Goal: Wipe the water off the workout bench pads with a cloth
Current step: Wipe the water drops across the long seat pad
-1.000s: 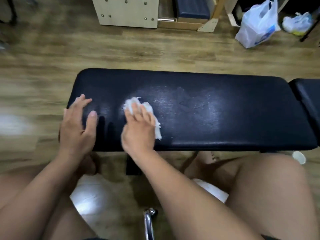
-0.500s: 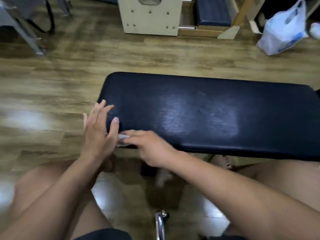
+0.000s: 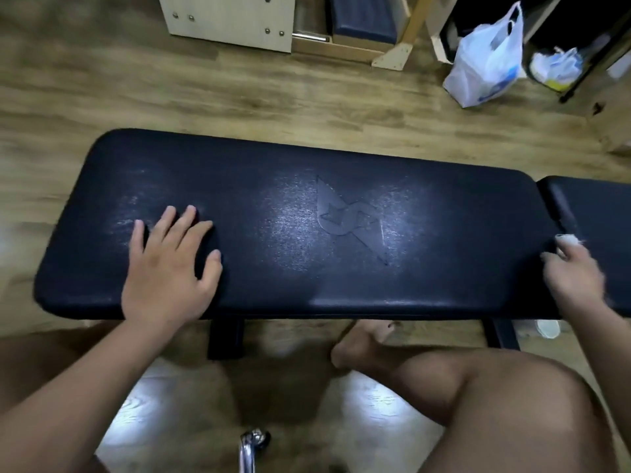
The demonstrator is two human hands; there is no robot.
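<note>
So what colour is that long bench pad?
The bench pad is dark navy, almost black; the head view shows it.

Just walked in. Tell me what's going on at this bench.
A person sits facing a dark workout bench and is wiping it. The left hand lies flat, fingers spread, on the long pad. The right hand, blurred, holds a bunched white cloth at that pad's right end, by the gap to the second pad. A pale sheen shows across the long pad's middle; whether it is water or glare I cannot tell.
</note>
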